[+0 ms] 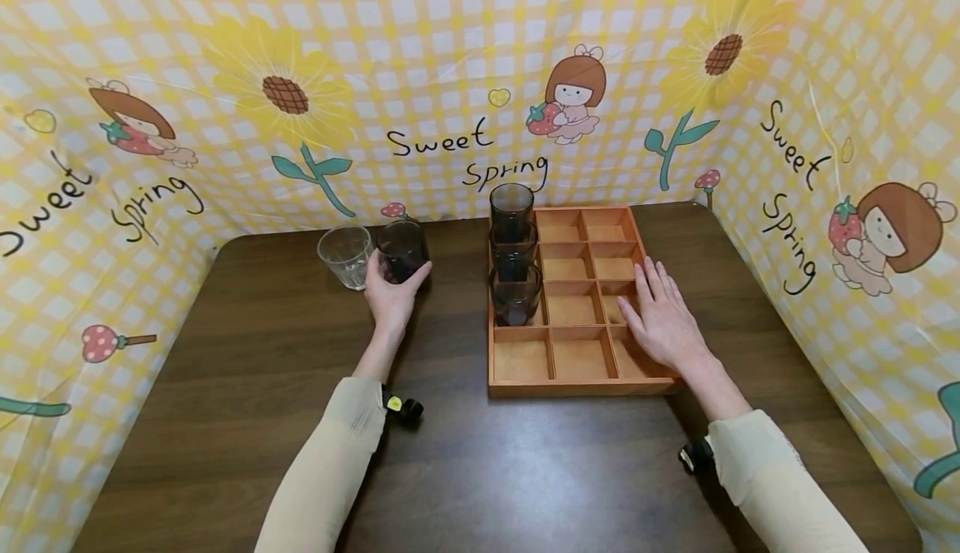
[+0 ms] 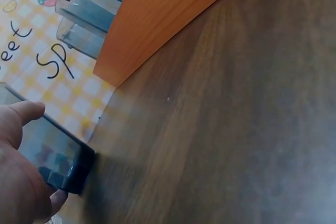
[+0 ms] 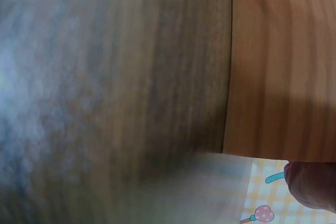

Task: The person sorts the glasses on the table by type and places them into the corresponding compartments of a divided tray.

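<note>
My left hand (image 1: 392, 296) grips a dark tinted glass (image 1: 405, 245) between thumb and fingers, at the back left of the table. In the left wrist view the thumb lies along the side of that dark glass (image 2: 58, 156). Close to its left stands a clear glass (image 1: 348, 255). My right hand (image 1: 667, 320) rests with extended fingers on the right edge of a wooden compartment tray (image 1: 585, 388). Three dark glasses stand in the tray's left column: a rear one (image 1: 512, 203), a middle one (image 1: 513, 245) and a front one (image 1: 516, 291).
The brown table (image 1: 450, 470) reaches back to a yellow checked cloth (image 1: 420, 62) that surrounds it on the back and both sides. Black wrist cameras sit at the left sleeve (image 1: 405, 410) and the right sleeve (image 1: 696, 456).
</note>
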Action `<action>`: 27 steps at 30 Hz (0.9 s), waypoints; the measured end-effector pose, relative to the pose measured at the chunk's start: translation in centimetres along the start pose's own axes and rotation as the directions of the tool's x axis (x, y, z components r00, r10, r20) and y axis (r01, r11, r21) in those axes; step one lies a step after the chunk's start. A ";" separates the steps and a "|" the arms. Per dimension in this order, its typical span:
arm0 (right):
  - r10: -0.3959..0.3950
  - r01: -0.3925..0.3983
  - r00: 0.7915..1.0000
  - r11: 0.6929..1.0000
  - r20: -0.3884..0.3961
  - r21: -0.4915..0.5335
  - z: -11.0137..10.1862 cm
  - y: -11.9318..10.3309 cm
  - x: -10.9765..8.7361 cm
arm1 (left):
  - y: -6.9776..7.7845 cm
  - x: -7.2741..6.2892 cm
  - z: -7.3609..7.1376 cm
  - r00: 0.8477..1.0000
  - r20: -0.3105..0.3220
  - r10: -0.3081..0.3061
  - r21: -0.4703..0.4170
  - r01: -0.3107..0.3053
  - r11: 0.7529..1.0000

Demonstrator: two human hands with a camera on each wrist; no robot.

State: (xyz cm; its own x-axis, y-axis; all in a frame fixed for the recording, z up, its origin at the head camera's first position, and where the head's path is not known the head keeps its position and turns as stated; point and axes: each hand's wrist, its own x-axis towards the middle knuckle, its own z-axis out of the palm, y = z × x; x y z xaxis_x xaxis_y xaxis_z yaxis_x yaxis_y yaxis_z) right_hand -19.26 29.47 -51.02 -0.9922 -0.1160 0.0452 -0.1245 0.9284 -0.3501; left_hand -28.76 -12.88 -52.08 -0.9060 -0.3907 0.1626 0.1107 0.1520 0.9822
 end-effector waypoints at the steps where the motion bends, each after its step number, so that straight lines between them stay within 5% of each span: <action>1: 0.001 -0.001 1.000 1.000 0.001 0.001 0.0 0.0 0.0 | 0.0 -0.1 -0.1 1.000 0.008 -0.010 0.005 0.010 1.000; 7: 0.004 -0.004 1.000 1.000 0.006 0.001 0.0 -0.1 -0.1 | 0.8 -1.1 -1.0 0.997 0.063 -0.040 0.025 0.039 0.999; 27: 0.001 -0.001 1.000 1.000 0.011 -0.020 -0.3 -0.3 -0.1 | 6.0 -6.2 -4.1 0.959 0.266 0.096 -0.047 -0.087 0.995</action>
State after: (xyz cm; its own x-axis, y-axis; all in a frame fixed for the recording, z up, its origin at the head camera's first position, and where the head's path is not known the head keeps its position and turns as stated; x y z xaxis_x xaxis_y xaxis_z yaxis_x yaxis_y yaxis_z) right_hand -19.11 29.32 -50.66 -0.9924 -0.1185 0.0347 -0.1233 0.9355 -0.3310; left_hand -20.78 -13.24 -46.86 -0.9671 -0.1184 0.2254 0.2081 0.1421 0.9677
